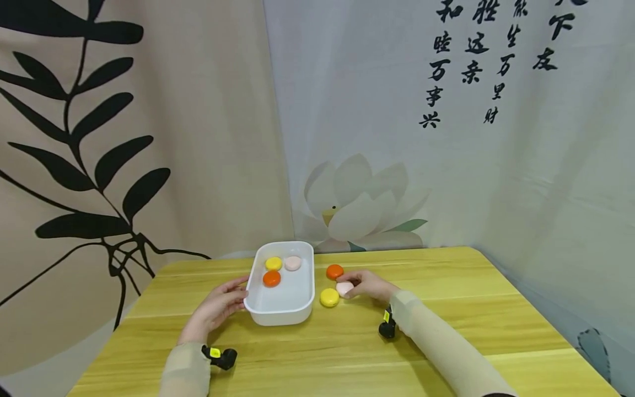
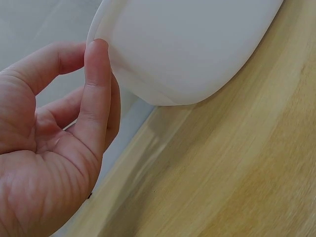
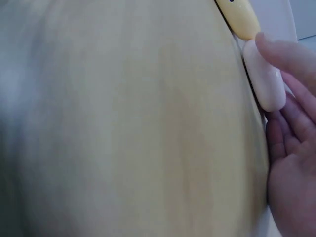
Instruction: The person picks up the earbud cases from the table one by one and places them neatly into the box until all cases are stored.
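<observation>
A white plastic tray stands on the table, holding a yellow disc, a pale pink disc and an orange disc. My left hand grips the tray's left rim; its thumb and fingertips meet the edge in the left wrist view. Right of the tray, my right hand pinches another pale pink disc, which appears to be still at table level. Beside that disc lie a second orange disc and a second yellow disc.
The wooden table runs under both forearms, with its far edge close behind the tray. Behind it hangs a pale curtain printed with dark leaves, a lotus and writing. A small black camera sits on each wrist.
</observation>
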A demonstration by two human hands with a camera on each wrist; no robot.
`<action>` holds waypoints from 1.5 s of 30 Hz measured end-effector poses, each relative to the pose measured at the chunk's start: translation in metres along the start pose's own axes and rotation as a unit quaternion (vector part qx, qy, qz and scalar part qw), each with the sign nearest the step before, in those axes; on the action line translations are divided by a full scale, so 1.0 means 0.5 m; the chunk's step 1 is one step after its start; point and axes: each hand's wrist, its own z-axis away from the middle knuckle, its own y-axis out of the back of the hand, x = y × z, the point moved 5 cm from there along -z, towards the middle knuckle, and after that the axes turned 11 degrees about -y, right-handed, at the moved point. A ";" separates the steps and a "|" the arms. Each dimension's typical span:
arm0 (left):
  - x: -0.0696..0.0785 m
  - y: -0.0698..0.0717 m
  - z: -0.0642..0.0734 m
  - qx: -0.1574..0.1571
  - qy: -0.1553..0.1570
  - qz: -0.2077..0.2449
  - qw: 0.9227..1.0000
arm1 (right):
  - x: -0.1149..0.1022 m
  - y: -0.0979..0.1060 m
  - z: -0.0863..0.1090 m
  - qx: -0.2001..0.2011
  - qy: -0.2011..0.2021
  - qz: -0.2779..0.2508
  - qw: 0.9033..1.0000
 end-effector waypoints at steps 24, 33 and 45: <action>0.002 -0.003 0.005 0.001 -0.002 0.011 1.000 | 0.005 -0.001 -0.007 -0.006 -0.001 -0.012 1.000; 0.008 -0.002 0.001 -0.005 -0.003 0.007 1.000 | 0.002 0.002 -0.004 0.013 -0.009 -0.012 1.000; 0.005 0.000 0.001 -0.003 -0.001 -0.002 1.000 | 0.004 0.014 -0.005 0.003 -0.001 -0.062 0.998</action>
